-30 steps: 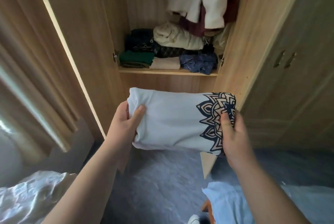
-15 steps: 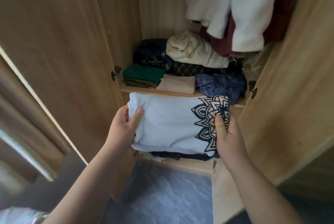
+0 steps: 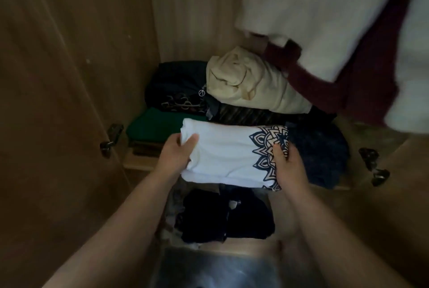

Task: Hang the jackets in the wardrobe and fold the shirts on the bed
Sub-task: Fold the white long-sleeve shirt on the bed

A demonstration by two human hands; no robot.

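A folded white shirt (image 3: 227,153) with a dark blue mandala print on its right end is held level in front of the wardrobe shelf (image 3: 137,162). My left hand (image 3: 176,150) grips its left end, thumb on top. My right hand (image 3: 286,162) grips the printed right end, thumb on top. The shirt hovers over the front of the shelf, above a beige folded item that it hides. White and maroon jackets (image 3: 325,20) hang at the upper right inside the wardrobe.
On the shelf lie a green folded garment (image 3: 153,125), a black printed one (image 3: 176,88), a cream bundle (image 3: 250,83) and a dark blue garment (image 3: 322,150). Dark clothes (image 3: 227,215) sit on the lower shelf. Open wardrobe doors (image 3: 58,102) flank both sides.
I have leaned closer into the wardrobe. Both hands have carried the folded shirt forward and up, from below the shelf edge to over its front. The scene has darkened.
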